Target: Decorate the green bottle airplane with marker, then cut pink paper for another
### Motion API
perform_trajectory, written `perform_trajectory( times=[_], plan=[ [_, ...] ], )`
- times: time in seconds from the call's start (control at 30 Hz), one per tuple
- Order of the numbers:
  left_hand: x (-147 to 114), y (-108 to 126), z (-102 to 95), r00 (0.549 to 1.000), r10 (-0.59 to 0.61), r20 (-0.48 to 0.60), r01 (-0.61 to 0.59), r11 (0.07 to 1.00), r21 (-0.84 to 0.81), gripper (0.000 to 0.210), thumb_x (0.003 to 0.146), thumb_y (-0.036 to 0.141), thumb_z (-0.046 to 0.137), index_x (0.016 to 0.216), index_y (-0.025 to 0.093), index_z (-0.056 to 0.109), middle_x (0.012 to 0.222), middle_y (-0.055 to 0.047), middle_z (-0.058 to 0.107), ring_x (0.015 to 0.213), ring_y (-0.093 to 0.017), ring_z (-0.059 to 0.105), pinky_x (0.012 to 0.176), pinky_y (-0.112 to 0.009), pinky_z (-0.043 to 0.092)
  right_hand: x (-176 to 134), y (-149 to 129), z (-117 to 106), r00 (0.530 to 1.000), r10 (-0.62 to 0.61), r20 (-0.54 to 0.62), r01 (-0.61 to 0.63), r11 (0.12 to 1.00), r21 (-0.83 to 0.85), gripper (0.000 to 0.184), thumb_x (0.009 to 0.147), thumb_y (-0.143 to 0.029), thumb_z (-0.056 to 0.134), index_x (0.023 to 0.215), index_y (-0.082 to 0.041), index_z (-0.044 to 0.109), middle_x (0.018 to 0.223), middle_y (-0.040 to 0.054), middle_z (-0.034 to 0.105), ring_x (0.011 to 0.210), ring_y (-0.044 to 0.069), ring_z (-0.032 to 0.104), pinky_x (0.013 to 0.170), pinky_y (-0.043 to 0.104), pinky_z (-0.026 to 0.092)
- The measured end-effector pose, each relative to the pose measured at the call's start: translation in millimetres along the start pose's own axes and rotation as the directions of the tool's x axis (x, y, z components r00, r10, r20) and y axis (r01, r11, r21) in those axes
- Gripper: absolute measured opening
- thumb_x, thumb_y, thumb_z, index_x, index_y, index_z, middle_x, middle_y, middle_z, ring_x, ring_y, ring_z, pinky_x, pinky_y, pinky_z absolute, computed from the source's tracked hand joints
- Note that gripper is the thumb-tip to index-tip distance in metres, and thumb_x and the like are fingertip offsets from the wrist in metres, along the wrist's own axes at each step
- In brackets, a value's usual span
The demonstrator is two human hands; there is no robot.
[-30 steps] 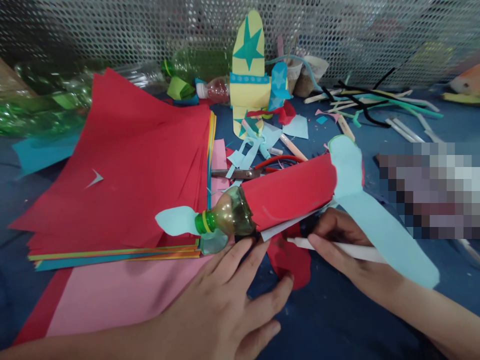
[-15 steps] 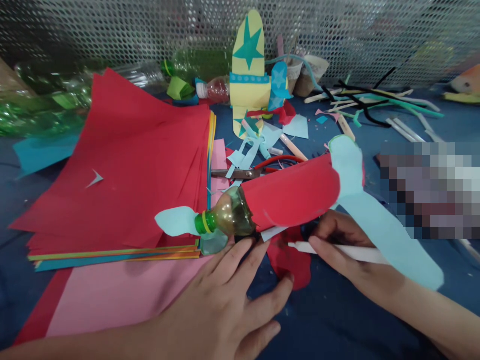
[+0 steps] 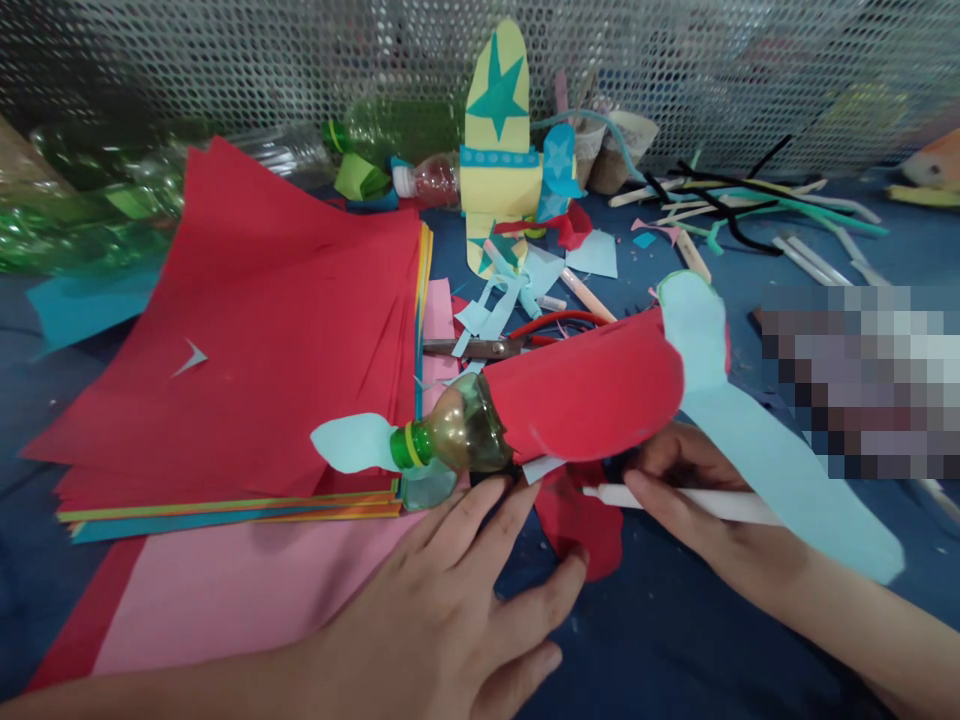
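Observation:
My left hand (image 3: 469, 590) lies spread, its fingertips beside the neck of a plastic bottle (image 3: 469, 425) and one finger on a red paper cutout (image 3: 581, 525). Pinched in my right hand (image 3: 697, 500) is a slim white marker pen (image 3: 626, 496), its tip over the cutout. The bottle lies on its side above both hands, with a green cap and a red paper wrap (image 3: 585, 385). A light blue paper strip (image 3: 795, 480) at its far end hangs over my right wrist. Light blue paper blades (image 3: 352, 443) stick out at the cap.
A stack of red paper (image 3: 285, 330) with other colours beneath fills the left, above a pink sheet (image 3: 247, 590). Red-handled scissors (image 3: 495, 347) lie behind the bottle. Farther back are a yellow paper plane (image 3: 501, 180), several bottles, scraps and pipe cleaners (image 3: 735, 205) before a perforated metal panel.
My right hand and the marker have shifted slightly to the right. The light blue strip's lower end has moved a little right, and the red paper flap bulges slightly more. My left hand stays put.

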State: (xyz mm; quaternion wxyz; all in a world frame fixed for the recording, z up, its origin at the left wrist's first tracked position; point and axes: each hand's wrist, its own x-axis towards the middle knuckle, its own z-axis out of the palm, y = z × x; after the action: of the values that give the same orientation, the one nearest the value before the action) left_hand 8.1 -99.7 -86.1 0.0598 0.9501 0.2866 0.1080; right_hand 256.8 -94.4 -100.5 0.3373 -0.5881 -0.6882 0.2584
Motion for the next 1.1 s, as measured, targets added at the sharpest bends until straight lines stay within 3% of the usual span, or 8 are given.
perform_trajectory(
  times=[0.07,0.23,0.47,0.53,0.6,0.77,1.1],
  plan=[
    [0.1,0.1,0.2,1.000,0.004,-0.006,-0.004,1.000,0.000,0.036,0.102,0.042,0.039,0.135,0.038,0.053,0.135,-0.011,0.056,0.128,-0.029,0.047,0.096,-0.041,0.047,0.1,-0.3,-1.0,1.000,0.013,0.021,-0.014,1.000,0.016,0.021,0.086,-0.024,0.054,0.066,-0.024,0.047,0.059,-0.0032,0.047,0.053,0.013,0.046,0.052,0.028,0.035],
    [0.9,0.7,0.3,1.000,0.016,0.002,-0.016,1.000,0.007,0.037,0.103,0.040,0.034,0.133,0.037,0.055,0.134,-0.012,0.057,0.128,-0.029,0.047,0.096,-0.042,0.048,0.9,-4.1,-0.5,1.000,-0.012,0.027,0.010,0.997,0.078,0.025,0.084,-0.020,0.050,0.061,-0.024,0.040,0.053,-0.0059,0.039,0.046,0.011,0.037,0.045,0.026,0.029],
    [1.2,-1.9,2.4,1.000,0.014,-0.013,-0.014,1.000,0.028,0.037,0.102,0.042,0.036,0.134,0.038,0.054,0.134,-0.011,0.057,0.127,-0.030,0.048,0.094,-0.041,0.049,4.9,-6.1,-2.1,0.999,-0.035,0.037,0.032,0.997,0.075,0.024,0.080,-0.017,0.052,0.060,-0.024,0.042,0.051,-0.0061,0.043,0.046,0.010,0.043,0.046,0.024,0.034],
    [0.3,-1.7,2.3,1.000,0.015,-0.019,-0.014,0.999,0.032,0.037,0.103,0.042,0.034,0.135,0.039,0.053,0.134,-0.012,0.057,0.127,-0.029,0.048,0.094,-0.041,0.049,5.0,-5.0,-1.9,1.000,-0.023,-0.012,0.023,0.997,0.072,0.023,0.082,-0.018,0.052,0.061,-0.024,0.043,0.052,-0.0056,0.044,0.046,0.010,0.043,0.046,0.024,0.035],
    [-0.6,-1.1,1.9,1.000,0.025,-0.016,-0.025,0.999,0.030,0.038,0.103,0.042,0.033,0.136,0.039,0.052,0.133,-0.012,0.057,0.126,-0.029,0.048,0.094,-0.041,0.049,4.4,-3.7,-0.9,1.000,-0.004,-0.002,0.005,0.999,0.052,0.020,0.084,-0.021,0.054,0.065,-0.024,0.047,0.057,-0.0038,0.049,0.050,0.012,0.048,0.050,0.025,0.038],
    [-0.1,-1.3,3.0,1.000,0.014,-0.017,-0.013,0.999,0.031,0.037,0.103,0.041,0.034,0.135,0.038,0.054,0.133,-0.011,0.057,0.127,-0.029,0.047,0.096,-0.041,0.047,3.2,-2.7,-0.2,0.999,-0.029,0.028,0.027,0.996,0.082,0.024,0.085,-0.021,0.054,0.063,-0.024,0.045,0.053,-0.0051,0.045,0.046,0.011,0.044,0.045,0.025,0.033],
    [-1.7,1.4,0.6,1.000,-0.013,-0.020,0.014,0.998,0.054,0.038,0.104,0.040,0.031,0.134,0.039,0.054,0.135,-0.012,0.054,0.129,-0.028,0.046,0.098,-0.040,0.046,3.1,-7.5,-4.4,0.998,-0.006,0.063,0.005,1.000,0.021,0.020,0.087,-0.024,0.057,0.068,-0.024,0.051,0.059,-0.0027,0.053,0.053,0.013,0.051,0.051,0.025,0.041]
  ],
)
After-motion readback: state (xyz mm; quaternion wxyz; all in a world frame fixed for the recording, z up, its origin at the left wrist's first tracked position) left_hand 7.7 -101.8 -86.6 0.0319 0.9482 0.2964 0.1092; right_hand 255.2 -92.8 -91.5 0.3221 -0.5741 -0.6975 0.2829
